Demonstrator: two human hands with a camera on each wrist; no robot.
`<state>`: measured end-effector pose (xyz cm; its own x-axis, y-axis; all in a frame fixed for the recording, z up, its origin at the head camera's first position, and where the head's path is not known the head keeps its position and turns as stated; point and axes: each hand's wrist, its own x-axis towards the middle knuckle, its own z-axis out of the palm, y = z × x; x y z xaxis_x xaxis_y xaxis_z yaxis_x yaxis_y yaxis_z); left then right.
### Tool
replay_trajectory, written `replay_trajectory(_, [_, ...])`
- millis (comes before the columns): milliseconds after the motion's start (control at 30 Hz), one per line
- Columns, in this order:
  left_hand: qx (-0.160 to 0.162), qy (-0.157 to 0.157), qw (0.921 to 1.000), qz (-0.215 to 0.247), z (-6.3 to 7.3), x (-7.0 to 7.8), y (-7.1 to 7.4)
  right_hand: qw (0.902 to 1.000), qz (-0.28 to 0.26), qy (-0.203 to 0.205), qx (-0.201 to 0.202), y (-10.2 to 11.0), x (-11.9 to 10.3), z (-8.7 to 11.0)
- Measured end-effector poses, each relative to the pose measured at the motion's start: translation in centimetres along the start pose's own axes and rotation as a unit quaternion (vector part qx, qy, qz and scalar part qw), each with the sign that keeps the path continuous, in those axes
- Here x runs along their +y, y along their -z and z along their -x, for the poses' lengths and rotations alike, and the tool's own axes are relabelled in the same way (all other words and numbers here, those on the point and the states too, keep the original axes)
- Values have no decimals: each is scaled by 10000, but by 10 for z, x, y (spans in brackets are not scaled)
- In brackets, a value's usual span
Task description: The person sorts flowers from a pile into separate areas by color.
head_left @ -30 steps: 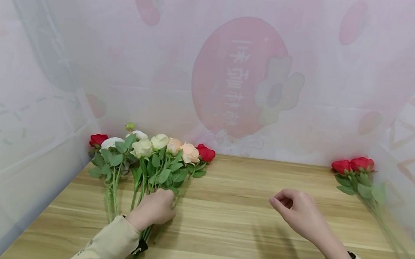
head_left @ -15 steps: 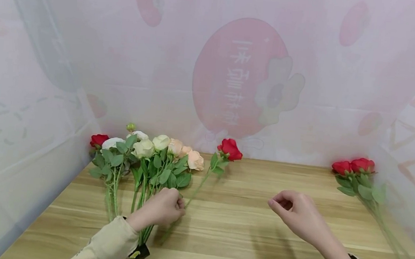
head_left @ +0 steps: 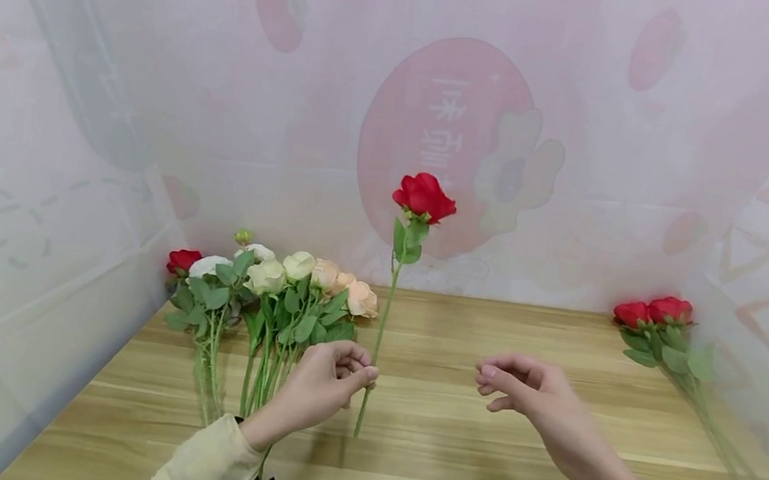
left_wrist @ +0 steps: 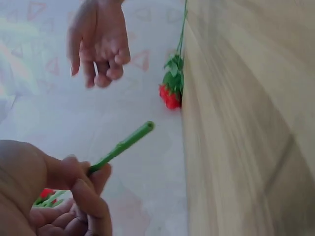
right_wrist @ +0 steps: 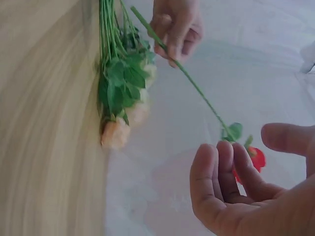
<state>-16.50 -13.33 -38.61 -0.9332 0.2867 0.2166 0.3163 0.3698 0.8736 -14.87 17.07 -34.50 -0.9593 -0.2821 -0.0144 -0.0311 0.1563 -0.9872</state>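
My left hand (head_left: 322,386) pinches the green stem of a red rose (head_left: 425,198) between thumb and fingers. The rose stands nearly upright above the table, bloom at the top and leaves just below it. In the left wrist view the cut end of the stem (left_wrist: 130,140) sticks out past the fingers. My right hand (head_left: 537,403) hovers to the right of the rose, fingers loosely bent and holding nothing. From the right wrist view, part of the red bloom is hidden behind the right fingers (right_wrist: 203,167).
On the left of the wooden table (head_left: 436,440) lie several flowers: a red rose (head_left: 183,260), white blooms (head_left: 209,265), cream roses (head_left: 266,276) and peach roses (head_left: 362,298). Two red roses (head_left: 670,309) lie at the right edge. A printed cloth (head_left: 326,115) encloses the back and sides.
My left hand has drawn a red rose away from the flowers on the left and raised it upright. The right hand has shifted slightly left and its fingers have loosened.
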Motion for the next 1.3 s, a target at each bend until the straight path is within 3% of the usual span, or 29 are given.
replay_trajectory(133, [-1,-37,9980,633,8,9,-12,9990,-379,-8,-241,-9,5,-3])
replay_trajectory(333, [-307,-144,9895,1404,22,19,-32,9958,-733,-147,-535,-22,9,-6])
replay_trajectory(600, [-564,-275,9796,1908,30,20,-58,9925,-925,-111,-785,-34,6,-8])
replay_trajectory(867, [-498,-626,9783,1912,21,22,-79,9940,-944,69,-556,-38,3,-10])
replay_trajectory(1067, [-627,-627,9791,1832,20,24,-84,9984,-233,455,-254,-33,2,-11])
replay_trajectory(1300, [-682,-695,9814,1653,21,25,-84,9965,291,722,-298,-29,0,-9])
